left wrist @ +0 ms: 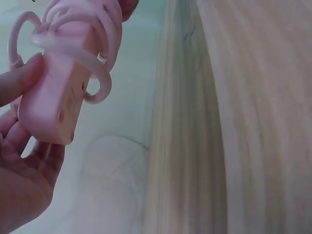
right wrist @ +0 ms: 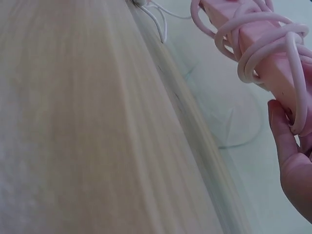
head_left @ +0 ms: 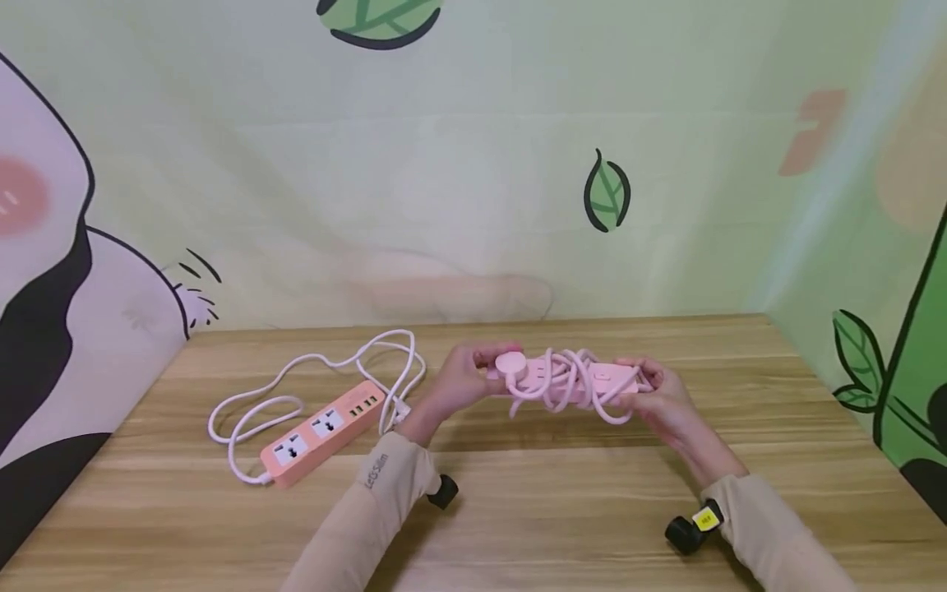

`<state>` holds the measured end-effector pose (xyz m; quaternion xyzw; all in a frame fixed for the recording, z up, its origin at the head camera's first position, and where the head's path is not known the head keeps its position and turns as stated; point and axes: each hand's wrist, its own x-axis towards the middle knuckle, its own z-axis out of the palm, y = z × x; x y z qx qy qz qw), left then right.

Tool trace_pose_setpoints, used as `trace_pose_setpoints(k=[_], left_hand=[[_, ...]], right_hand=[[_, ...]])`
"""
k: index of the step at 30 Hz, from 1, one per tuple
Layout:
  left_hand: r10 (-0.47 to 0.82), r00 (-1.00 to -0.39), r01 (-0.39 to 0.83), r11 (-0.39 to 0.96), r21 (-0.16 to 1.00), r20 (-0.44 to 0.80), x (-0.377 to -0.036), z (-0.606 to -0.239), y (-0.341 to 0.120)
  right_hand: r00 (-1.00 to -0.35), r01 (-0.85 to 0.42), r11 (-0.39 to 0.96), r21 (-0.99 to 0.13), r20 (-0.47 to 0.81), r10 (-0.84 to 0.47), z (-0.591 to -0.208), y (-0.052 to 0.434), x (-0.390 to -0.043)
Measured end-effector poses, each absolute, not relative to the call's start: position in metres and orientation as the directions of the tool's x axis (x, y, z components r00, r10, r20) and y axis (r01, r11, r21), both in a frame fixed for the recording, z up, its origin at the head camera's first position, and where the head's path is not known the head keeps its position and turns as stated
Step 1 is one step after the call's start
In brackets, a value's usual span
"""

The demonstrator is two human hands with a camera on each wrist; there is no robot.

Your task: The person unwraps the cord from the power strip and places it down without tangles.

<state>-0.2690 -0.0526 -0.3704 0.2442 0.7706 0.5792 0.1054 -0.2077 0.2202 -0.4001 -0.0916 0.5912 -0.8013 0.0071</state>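
Note:
Between my two hands a pink power strip (head_left: 609,376) is held up over the table, roughly level. Its own pink cord (head_left: 570,380) is wound loosely around the middle in several loops. A round pink plug (head_left: 510,364) lies against the strip's left part. My left hand (head_left: 466,378) grips the left end, thumb on one side and fingers on the other, as the left wrist view shows on the strip's end (left wrist: 53,97). At the other end my right hand (head_left: 662,399) pinches the strip, its thumb (right wrist: 279,122) beside a cord loop.
An orange power strip (head_left: 325,432) with white sockets lies on the wooden table (head_left: 562,510) at the left. Its white cord (head_left: 274,386) spreads in loose loops behind it, the white plug (head_left: 400,411) near my left wrist. A printed cloth backdrop (head_left: 473,181) stands behind the table.

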Motion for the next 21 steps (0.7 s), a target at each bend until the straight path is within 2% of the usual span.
trace_pose_setpoints(k=[7, 21], left_hand=[[0.531, -0.831, 0.336, 0.237, 0.912, 0.168, -0.268, -0.367, -0.061], [0.521, -0.828, 0.383, 0.254, 0.888, 0.208, -0.265, -0.369, -0.064]], right_hand=[[-0.975, -0.112, -0.244, -0.963, 0.153, -0.16, -0.402, 0.219, -0.207], [-0.978, -0.106, -0.221, -0.97, 0.142, -0.151, -0.401, 0.217, -0.205]])
